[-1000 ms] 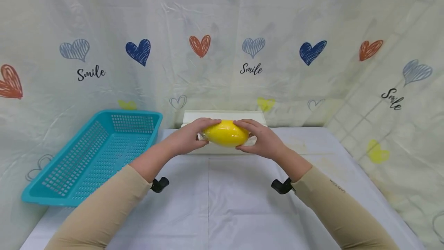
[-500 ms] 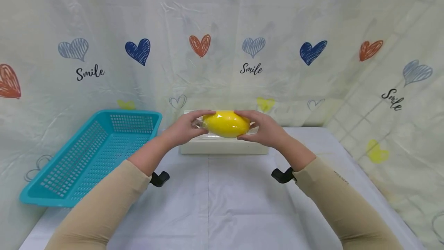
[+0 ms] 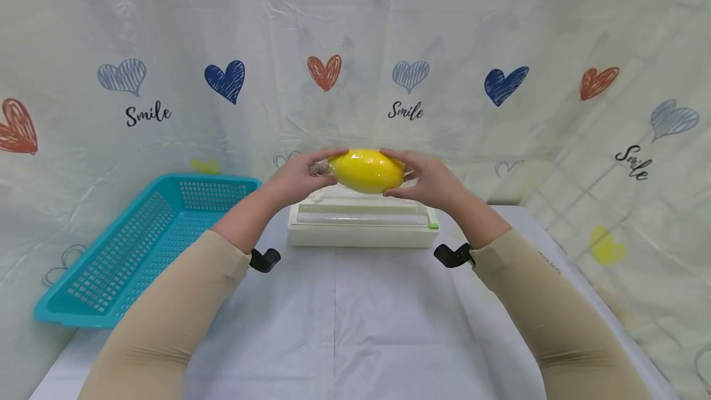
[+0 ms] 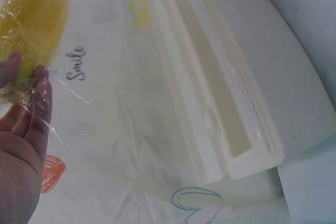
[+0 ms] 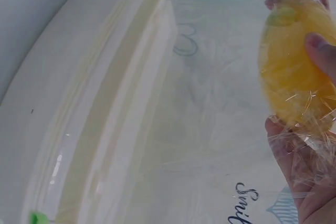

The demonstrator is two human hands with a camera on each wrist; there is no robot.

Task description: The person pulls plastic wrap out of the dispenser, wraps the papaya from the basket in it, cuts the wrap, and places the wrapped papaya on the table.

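Observation:
A glossy yellow oval fruit (image 3: 368, 171), which looks like a mango, is held level above the table, wrapped in clear cling film (image 5: 310, 150). The film is bunched at both ends. My left hand (image 3: 297, 176) grips the left end, thumb below and fingers above. My right hand (image 3: 433, 181) grips the right end the same way. Behind and below the fruit stands a white cling film dispenser (image 3: 363, 237) with a film roll along its front and a green piece at its right end. Its back part is hidden by the fruit and hands.
A turquoise perforated basket (image 3: 72, 320) stands at the left of the table (image 3: 355, 326), which has a white cover. Behind hangs a pale curtain (image 3: 355, 5) printed with hearts and "Smile". A black wrist camera mount sits under each forearm.
Both hands have raised the wrapped fruit together, up from in front of the dispenser. More of the dispenser's front and its film roll now shows. The grip looks the same.

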